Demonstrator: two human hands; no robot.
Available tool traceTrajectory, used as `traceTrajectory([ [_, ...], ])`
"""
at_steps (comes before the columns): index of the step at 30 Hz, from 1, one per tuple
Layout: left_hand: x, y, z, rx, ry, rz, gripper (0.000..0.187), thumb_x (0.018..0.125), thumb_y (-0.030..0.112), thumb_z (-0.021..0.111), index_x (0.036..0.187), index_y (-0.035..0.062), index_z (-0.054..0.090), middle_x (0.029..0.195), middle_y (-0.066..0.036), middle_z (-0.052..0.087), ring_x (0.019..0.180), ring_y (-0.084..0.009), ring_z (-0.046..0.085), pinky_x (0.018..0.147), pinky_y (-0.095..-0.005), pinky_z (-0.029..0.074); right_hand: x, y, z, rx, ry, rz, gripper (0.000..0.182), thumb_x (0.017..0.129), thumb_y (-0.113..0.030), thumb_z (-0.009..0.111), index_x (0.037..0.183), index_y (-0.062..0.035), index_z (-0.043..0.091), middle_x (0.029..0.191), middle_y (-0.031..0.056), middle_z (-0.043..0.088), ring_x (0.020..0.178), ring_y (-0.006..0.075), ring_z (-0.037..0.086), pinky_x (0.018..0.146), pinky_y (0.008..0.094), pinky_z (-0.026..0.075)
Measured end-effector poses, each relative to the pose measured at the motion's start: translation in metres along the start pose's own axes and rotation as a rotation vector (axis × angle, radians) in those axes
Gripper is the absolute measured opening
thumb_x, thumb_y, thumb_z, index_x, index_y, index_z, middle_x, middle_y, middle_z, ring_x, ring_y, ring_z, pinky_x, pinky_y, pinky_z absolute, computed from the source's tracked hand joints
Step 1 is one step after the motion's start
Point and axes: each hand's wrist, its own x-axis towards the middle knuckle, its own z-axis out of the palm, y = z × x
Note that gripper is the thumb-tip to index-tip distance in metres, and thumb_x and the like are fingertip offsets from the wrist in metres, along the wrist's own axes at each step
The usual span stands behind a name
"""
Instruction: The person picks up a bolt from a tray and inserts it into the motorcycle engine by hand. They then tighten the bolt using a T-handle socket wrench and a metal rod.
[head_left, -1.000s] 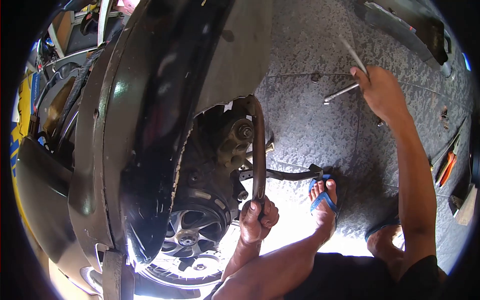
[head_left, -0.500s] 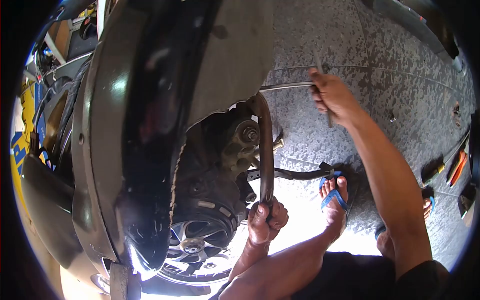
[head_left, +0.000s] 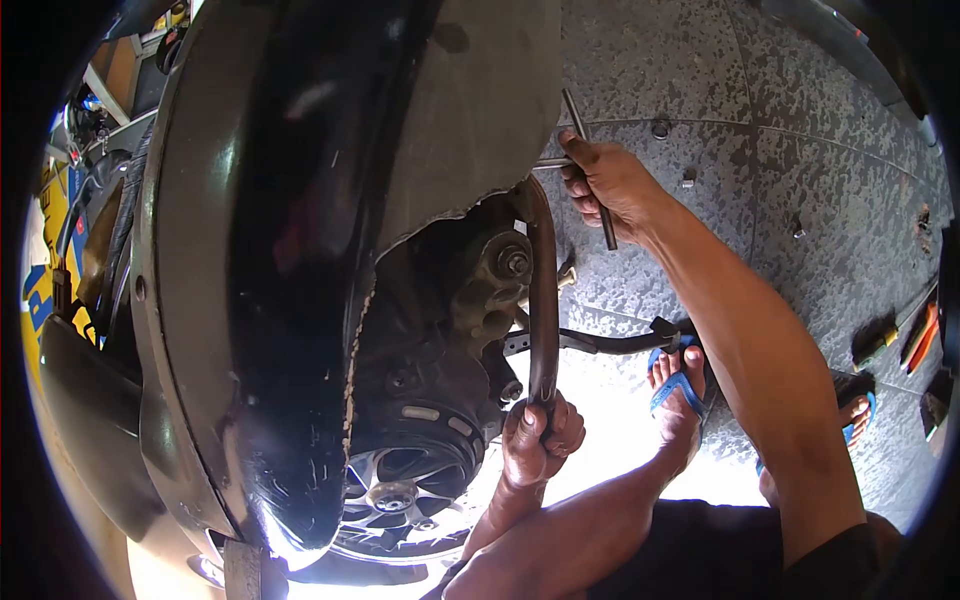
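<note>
My right hand (head_left: 618, 188) is closed around the crossbar of a T-handle wrench (head_left: 609, 234). The wrench's shaft points left and passes out of sight behind the edge of the motorcycle's dark body panel (head_left: 480, 110), so its tip is hidden. Lower down, my left hand (head_left: 540, 445) wraps round the bottom end of a curved metal pipe (head_left: 543, 300) that runs up beside the engine (head_left: 480, 290). The pipe's upper end lies near the panel edge, close to the wrench shaft.
A black pedal lever (head_left: 610, 343) sticks out right, by my sandalled foot (head_left: 678, 385). A wheel (head_left: 390, 497) sits below the engine. On the grey floor (head_left: 700, 60) lie small metal pieces (head_left: 689, 179), a screwdriver (head_left: 878, 347) and an orange-handled tool (head_left: 921, 338).
My right hand has moved left with the T-handle wrench, and less of its shaft shows beside the panel. The crossbar is tilted differently. My left hand stays on the pipe.
</note>
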Motion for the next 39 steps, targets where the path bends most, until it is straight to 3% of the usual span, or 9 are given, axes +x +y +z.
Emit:
traceTrajectory([
  [9, 0.001, 0.0, -0.001, -0.021, -0.015, -0.004, 0.047, 0.091, 0.05, 0.057, 0.079, 0.005, 0.049, 0.055, 0.004, 0.036, 0.047, -0.0052, 0.031, 0.043, -0.0222, 0.024, 0.003, -0.005, 0.01, 0.078, 0.0, 0.242, 0.043, 0.098, -0.046, 0.047, 0.076, -0.0089, 0.048, 0.058, -0.0013, 0.043, 0.045, 0.0092, 0.035, 0.044, 0.0265, 0.029],
  [12, 0.0, 0.0, -0.001, 0.01, -0.019, -0.006, 0.048, 0.091, 0.051, 0.056, 0.079, 0.0062, 0.047, 0.054, 0.004, 0.035, 0.046, -0.0053, 0.03, 0.043, -0.0221, 0.025, 0.007, 0.001, 0.006, -0.041, 0.009, 0.168, 0.046, 0.097, -0.049, 0.047, 0.08, -0.0065, 0.052, 0.058, -0.0009, 0.044, 0.046, 0.0102, 0.037, 0.044, 0.0265, 0.03],
  [14, 0.001, 0.001, -0.002, 0.038, -0.021, -0.012, 0.048, 0.092, 0.053, 0.054, 0.078, 0.0075, 0.046, 0.054, 0.004, 0.035, 0.046, -0.0055, 0.029, 0.043, -0.0221, 0.027, 0.009, 0.006, -0.002, -0.332, -0.039, -0.072, 0.048, 0.096, -0.051, 0.048, 0.086, -0.0045, 0.057, 0.061, 0.0004, 0.047, 0.048, 0.0096, 0.04, 0.044, 0.0254, 0.033],
  [18, 0.001, 0.001, -0.001, 0.031, -0.014, -0.016, 0.048, 0.091, 0.053, 0.055, 0.078, 0.0075, 0.046, 0.053, 0.004, 0.035, 0.046, -0.0054, 0.029, 0.043, -0.022, 0.026, 0.019, 0.001, -0.015, -0.484, -0.093, -0.135, 0.048, 0.095, -0.047, 0.051, 0.1, 0.0002, 0.062, 0.071, 0.0039, 0.056, 0.053, 0.0094, 0.044, 0.046, 0.0244, 0.038],
  [23, 0.001, 0.001, 0.0, 0.028, -0.008, -0.009, 0.048, 0.091, 0.052, 0.056, 0.077, 0.0076, 0.046, 0.053, 0.005, 0.034, 0.045, -0.0053, 0.029, 0.042, -0.0218, 0.026, 0.007, -0.007, -0.012, -0.552, -0.162, -0.257, 0.036, 0.096, -0.027, 0.057, 0.117, 0.0019, 0.061, 0.088, 0.0101, 0.064, 0.068, 0.0121, 0.055, 0.058, 0.0256, 0.049],
  [27, 0.001, -0.001, 0.0, -0.038, -0.016, 0.005, 0.048, 0.091, 0.051, 0.057, 0.079, 0.0047, 0.048, 0.054, 0.004, 0.035, 0.046, -0.0052, 0.029, 0.042, -0.0221, 0.024, 0.014, 0.004, -0.014, -0.524, -0.184, -0.374, 0.026, 0.097, -0.014, 0.054, 0.114, 0.003, 0.061, 0.095, 0.0108, 0.064, 0.08, 0.016, 0.06, 0.07, 0.0279, 0.052],
  [29, 0.0, -0.001, 0.0, -0.046, -0.016, 0.002, 0.048, 0.091, 0.051, 0.056, 0.078, 0.0048, 0.048, 0.054, 0.004, 0.035, 0.046, -0.0052, 0.029, 0.042, -0.0221, 0.024, 0.018, 0.009, -0.014, -0.643, -0.168, -0.761, 0.02, 0.094, -0.002, 0.052, 0.111, 0.0033, 0.061, 0.101, 0.0118, 0.061, 0.089, 0.0202, 0.061, 0.079, 0.0306, 0.051],
  [32, 0.001, -0.001, 0.0, -0.05, -0.02, 0.0, 0.048, 0.091, 0.051, 0.056, 0.078, 0.005, 0.048, 0.054, 0.004, 0.035, 0.046, -0.0053, 0.029, 0.042, -0.0221, 0.024, 0.014, 0.014, -0.015, -0.859, -0.065, -0.874, 0.021, 0.091, 0.003, 0.052, 0.11, 0.0018, 0.06, 0.105, 0.013, 0.059, 0.093, 0.0227, 0.061, 0.083, 0.0321, 0.05],
  [39, 0.002, -0.001, 0.0, -0.023, -0.027, -0.004, 0.048, 0.091, 0.052, 0.055, 0.077, 0.0068, 0.046, 0.053, 0.004, 0.034, 0.046, -0.0056, 0.029, 0.042, -0.0219, 0.026, 0.008, 0.009, -0.022, -0.811, -0.066, -0.817, 0.023, 0.09, 0.004, 0.052, 0.112, 0.0003, 0.058, 0.104, 0.0121, 0.059, 0.093, 0.022, 0.061, 0.083, 0.0321, 0.051],
])
